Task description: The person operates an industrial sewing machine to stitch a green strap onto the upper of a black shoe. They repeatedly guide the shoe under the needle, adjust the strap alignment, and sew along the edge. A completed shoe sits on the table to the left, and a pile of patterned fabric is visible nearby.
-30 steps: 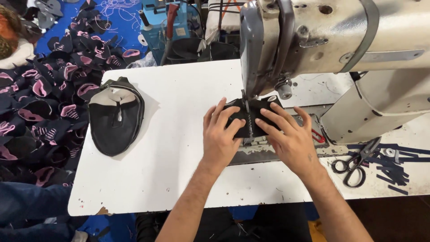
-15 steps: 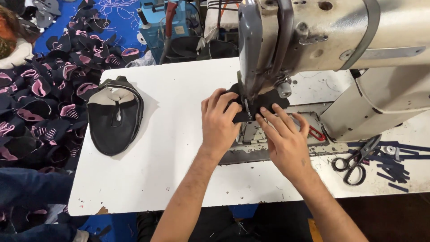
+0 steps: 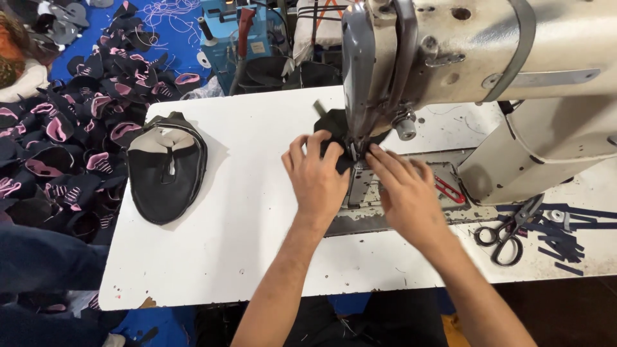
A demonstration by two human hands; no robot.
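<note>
Left hand (image 3: 319, 180) flat on black fabric (image 3: 331, 125), right hand (image 3: 402, 189) pinching its near edge under the sewing machine (image 3: 450, 58) needle, stitched black piece (image 3: 166, 170) left on tabletop (image 3: 257, 257), scissors (image 3: 511, 231) right.

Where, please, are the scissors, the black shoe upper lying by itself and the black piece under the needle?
scissors (image 3: 508, 234): head view, on the pivot.
black shoe upper (image 3: 164, 177): head view, on its middle.
black piece (image 3: 329, 125): head view, on its far part.
</note>
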